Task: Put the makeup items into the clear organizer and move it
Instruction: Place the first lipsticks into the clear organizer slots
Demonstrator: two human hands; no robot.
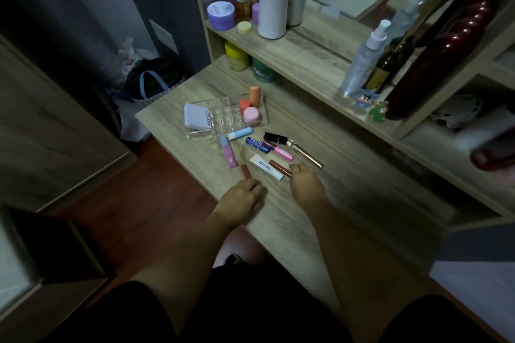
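Observation:
The clear organizer (223,123) stands on the wooden desk (348,189). It holds a white compact (195,117), two orange items (254,96) and a pink round jar (252,115). In front of it lie loose items: a light blue stick (240,133), a pink and blue tube (228,152), a blue Nivea stick (257,145), a black lipstick (275,137), a pink gloss (280,150), a gold tube (306,154) and a white tube (266,167). My left hand (242,198) pinches the near end of a red-brown tube (246,170). My right hand (305,182) closes on the near end of a brown lip gloss (280,168).
A raised shelf (306,64) behind the desk carries bottles, a purple jar (221,14), a white cylinder (272,4) and a spray bottle (365,58). A dark red object (434,64) leans at the right. A bag (150,83) sits on the floor left of the desk.

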